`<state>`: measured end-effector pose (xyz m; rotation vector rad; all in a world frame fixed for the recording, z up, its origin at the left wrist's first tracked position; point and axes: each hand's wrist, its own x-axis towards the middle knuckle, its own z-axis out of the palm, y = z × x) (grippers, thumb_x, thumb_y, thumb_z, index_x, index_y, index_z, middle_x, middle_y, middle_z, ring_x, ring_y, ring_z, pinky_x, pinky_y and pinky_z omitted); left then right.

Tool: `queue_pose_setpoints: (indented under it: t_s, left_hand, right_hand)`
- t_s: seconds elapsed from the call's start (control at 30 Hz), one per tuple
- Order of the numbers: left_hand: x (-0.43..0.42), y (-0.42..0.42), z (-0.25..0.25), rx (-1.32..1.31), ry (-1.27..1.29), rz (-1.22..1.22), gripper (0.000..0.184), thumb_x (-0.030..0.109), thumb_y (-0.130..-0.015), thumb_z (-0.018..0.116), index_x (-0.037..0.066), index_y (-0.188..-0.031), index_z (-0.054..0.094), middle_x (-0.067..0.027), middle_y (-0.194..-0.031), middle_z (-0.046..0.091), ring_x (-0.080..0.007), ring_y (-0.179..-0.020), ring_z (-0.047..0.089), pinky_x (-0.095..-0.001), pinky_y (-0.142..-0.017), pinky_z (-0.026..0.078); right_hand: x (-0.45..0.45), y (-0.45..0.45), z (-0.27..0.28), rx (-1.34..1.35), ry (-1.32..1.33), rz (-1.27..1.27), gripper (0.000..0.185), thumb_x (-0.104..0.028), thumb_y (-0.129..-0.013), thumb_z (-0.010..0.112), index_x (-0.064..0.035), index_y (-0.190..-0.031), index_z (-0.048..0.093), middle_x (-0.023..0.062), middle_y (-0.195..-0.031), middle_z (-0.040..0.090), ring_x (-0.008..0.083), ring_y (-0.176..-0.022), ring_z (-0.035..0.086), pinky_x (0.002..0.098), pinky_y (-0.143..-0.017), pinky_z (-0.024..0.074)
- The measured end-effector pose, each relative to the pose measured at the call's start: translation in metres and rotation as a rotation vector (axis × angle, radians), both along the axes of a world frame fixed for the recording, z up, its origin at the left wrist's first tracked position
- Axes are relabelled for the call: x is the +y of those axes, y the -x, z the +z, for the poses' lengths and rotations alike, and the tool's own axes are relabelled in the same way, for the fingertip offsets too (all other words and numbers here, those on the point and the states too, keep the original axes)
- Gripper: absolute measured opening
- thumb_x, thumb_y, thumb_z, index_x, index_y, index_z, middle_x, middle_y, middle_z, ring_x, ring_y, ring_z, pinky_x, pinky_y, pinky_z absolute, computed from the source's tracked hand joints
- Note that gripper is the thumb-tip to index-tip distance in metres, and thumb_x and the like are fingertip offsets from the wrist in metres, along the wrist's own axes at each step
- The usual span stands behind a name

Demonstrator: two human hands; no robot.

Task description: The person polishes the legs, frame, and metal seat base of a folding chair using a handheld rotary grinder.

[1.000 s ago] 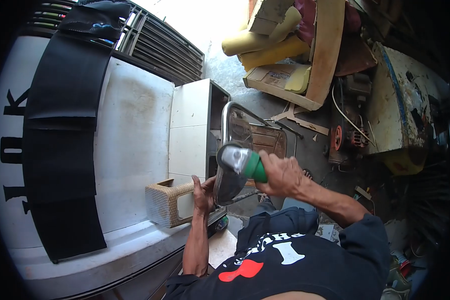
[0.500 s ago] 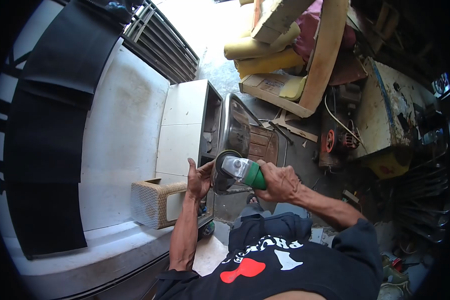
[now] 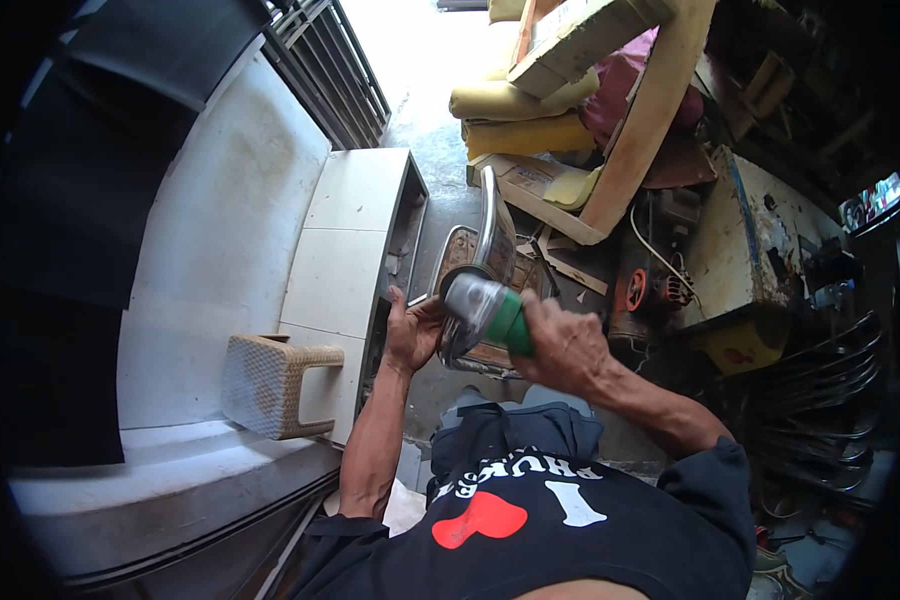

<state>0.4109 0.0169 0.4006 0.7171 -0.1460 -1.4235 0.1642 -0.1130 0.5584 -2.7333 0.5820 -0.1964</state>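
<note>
A metal-framed chair (image 3: 489, 215) with worn brown wooden panels stands tilted in front of me, its curved chrome tube facing up. My left hand (image 3: 412, 332) grips the near left side of the chair frame, thumb raised and fingers partly hidden behind the tube. In my right hand (image 3: 568, 348) is an angle grinder (image 3: 511, 322) with a green body and a silver head. The grinder's head and disc lie over the chair tube, close to my left fingers. Blur on the head hides whether the disc touches the metal.
At left, a woven-pattern plastic stool (image 3: 295, 385) lies on its side by a white tiled cabinet (image 3: 342, 240). Ahead are a wooden frame (image 3: 648, 130) and yellow rolls (image 3: 520, 100). A red-and-black machine (image 3: 650, 287) and a worn, paint-stained box (image 3: 735, 240) stand at right.
The chair has turned, so its chrome tube now shows more edge-on and more of the wooden panel appears at left. Both hands stay on the chair and grinder. My view has shifted slightly.
</note>
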Motion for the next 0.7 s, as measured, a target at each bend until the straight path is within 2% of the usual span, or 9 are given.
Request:
queue_pose_setpoints:
  t_s: [0.07,0.13,0.33,0.4,0.47,0.53,0.6,0.67,0.7]
  left_hand:
    - [0.0,0.003,0.007,-0.006,0.025,0.033,0.108,0.08,-0.096,0.015,-0.011,-0.131,0.06,-0.0273,-0.131,0.063,-0.0324,-0.123,0.061,-0.0436,-0.11,0.045]
    - [0.003,-0.001,0.0,-0.005,0.059,0.054,0.109,0.081,-0.095,0.015,-0.012,-0.132,0.058,-0.0273,-0.131,0.063,-0.0322,-0.123,0.061,-0.0431,-0.11,0.045]
    - [-0.002,-0.003,-0.001,0.007,0.121,0.092,0.107,0.08,-0.096,0.015,-0.012,-0.134,0.057,-0.0262,-0.131,0.063,-0.0328,-0.126,0.059,-0.0448,-0.113,0.042]
    - [0.001,0.001,-0.002,0.074,0.092,0.118,0.106,0.079,-0.097,0.016,-0.012,-0.133,0.057,-0.026,-0.132,0.063,-0.034,-0.129,0.057,-0.0458,-0.116,0.04]
    - [0.002,0.005,-0.004,0.062,0.069,0.159,0.107,0.079,-0.096,0.016,-0.013,-0.137,0.053,-0.0288,-0.136,0.059,-0.0351,-0.13,0.057,-0.0453,-0.117,0.04]
    - [0.003,0.01,-0.005,0.048,0.163,0.191,0.106,0.078,-0.096,0.017,-0.013,-0.135,0.054,-0.0306,-0.136,0.058,-0.0369,-0.129,0.057,-0.0454,-0.116,0.041]
    - [0.005,0.014,-0.008,0.086,0.158,0.215,0.106,0.079,-0.096,0.017,-0.013,-0.134,0.054,-0.0305,-0.135,0.058,-0.0372,-0.129,0.057,-0.0455,-0.116,0.042]
    - [0.002,0.013,-0.009,0.136,0.134,0.249,0.106,0.079,-0.095,0.016,-0.013,-0.133,0.055,-0.0303,-0.135,0.059,-0.0378,-0.128,0.057,-0.0458,-0.116,0.042]
    - [0.003,0.016,-0.016,-0.019,0.06,0.271,0.107,0.079,-0.096,0.014,-0.012,-0.133,0.057,-0.0265,-0.135,0.061,-0.0333,-0.127,0.059,-0.0414,-0.114,0.044]
  right_hand:
    - [-0.013,-0.008,0.004,0.026,0.029,-0.12,0.065,-0.029,-0.08,0.075,0.0073,-0.125,0.045,0.023,-0.084,0.063,0.036,-0.062,0.069,0.0459,-0.051,0.0559]
    - [-0.014,-0.016,0.018,0.063,0.104,-0.224,0.06,-0.026,-0.078,0.077,0.0039,-0.122,0.049,0.0254,-0.09,0.067,0.0397,-0.067,0.07,0.0501,-0.06,0.057]
    - [0.022,-0.013,0.006,0.188,0.057,0.044,0.069,-0.036,-0.08,0.074,0.0045,-0.128,0.045,0.0243,-0.089,0.067,0.0406,-0.068,0.07,0.0523,-0.062,0.0557]
    - [0.018,-0.022,0.013,0.178,0.064,0.054,0.065,-0.036,-0.08,0.075,0.0031,-0.125,0.047,0.0242,-0.088,0.067,0.0409,-0.07,0.071,0.0531,-0.063,0.0554]
    - [-0.004,-0.04,0.029,0.207,0.179,-0.109,0.06,-0.036,-0.08,0.075,0.0021,-0.118,0.05,0.0236,-0.086,0.069,0.0402,-0.075,0.072,0.0532,-0.065,0.0552]
    - [-0.04,-0.057,0.045,0.303,0.157,-0.184,0.058,-0.034,-0.08,0.074,0.0046,-0.116,0.05,0.0263,-0.088,0.069,0.0381,-0.078,0.074,0.0523,-0.068,0.0564]
    - [-0.067,-0.068,0.056,0.338,0.24,-0.166,0.054,-0.033,-0.08,0.072,0.0048,-0.112,0.051,0.0248,-0.085,0.071,0.0365,-0.08,0.074,0.0488,-0.075,0.0573]
    - [-0.052,-0.071,0.071,0.375,0.28,-0.124,0.052,-0.033,-0.081,0.07,0.0045,-0.111,0.051,0.0262,-0.085,0.071,0.0382,-0.078,0.073,0.0494,-0.074,0.0563]
    - [-0.041,-0.071,0.076,0.396,0.268,-0.069,0.051,-0.033,-0.081,0.07,0.0046,-0.11,0.051,0.0262,-0.084,0.071,0.0384,-0.076,0.073,0.0499,-0.072,0.056]
